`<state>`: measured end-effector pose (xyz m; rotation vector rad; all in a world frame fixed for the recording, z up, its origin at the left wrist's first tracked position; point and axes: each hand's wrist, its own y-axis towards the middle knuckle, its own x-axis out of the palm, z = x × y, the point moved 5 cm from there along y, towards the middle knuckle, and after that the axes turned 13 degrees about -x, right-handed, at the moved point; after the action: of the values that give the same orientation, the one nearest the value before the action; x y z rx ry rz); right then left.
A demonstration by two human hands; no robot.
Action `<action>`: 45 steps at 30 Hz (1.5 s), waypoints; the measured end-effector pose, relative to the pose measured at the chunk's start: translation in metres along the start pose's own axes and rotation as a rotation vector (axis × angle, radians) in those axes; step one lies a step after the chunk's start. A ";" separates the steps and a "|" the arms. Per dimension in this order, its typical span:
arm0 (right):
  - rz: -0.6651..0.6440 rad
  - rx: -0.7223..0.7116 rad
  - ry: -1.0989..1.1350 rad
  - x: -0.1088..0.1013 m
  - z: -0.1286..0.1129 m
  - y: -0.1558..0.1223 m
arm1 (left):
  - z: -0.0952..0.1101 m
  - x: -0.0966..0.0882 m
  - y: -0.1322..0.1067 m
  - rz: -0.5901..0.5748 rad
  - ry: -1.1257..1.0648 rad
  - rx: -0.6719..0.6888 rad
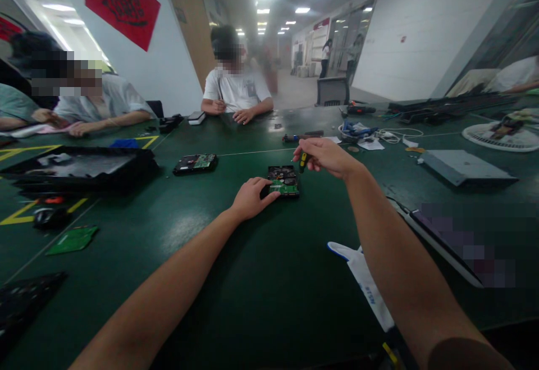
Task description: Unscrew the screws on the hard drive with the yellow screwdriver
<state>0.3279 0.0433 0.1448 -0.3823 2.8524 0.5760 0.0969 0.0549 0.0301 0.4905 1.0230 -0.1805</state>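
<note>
A black hard drive with a green circuit board facing up lies on the dark green table. My left hand rests against its near left corner, fingers curled on its edge. My right hand hovers just above and right of the drive, closed around a small screwdriver with a yellow and black handle, tip pointing down at the drive.
A second hard drive lies further left. A black laptop shell sits at far left, a green board near it. A grey flat case and cables lie right. A white glove lies under my right arm. Other people sit across the table.
</note>
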 end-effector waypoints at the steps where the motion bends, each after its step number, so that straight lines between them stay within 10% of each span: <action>1: -0.027 -0.006 0.038 0.001 -0.001 -0.001 | 0.000 0.000 0.000 -0.002 0.004 0.001; 12: 0.110 -0.028 -0.167 -0.007 -0.001 0.004 | 0.001 0.003 0.000 -0.010 0.051 0.002; 21: -0.095 -0.018 0.129 -0.001 -0.002 -0.004 | 0.003 0.004 -0.001 -0.001 0.076 -0.020; 45: -0.018 -0.069 -0.053 -0.011 0.000 0.000 | 0.006 0.001 -0.002 -0.024 0.055 0.012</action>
<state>0.3385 0.0458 0.1475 -0.3978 2.7818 0.6729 0.1016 0.0499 0.0311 0.4967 1.0825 -0.1950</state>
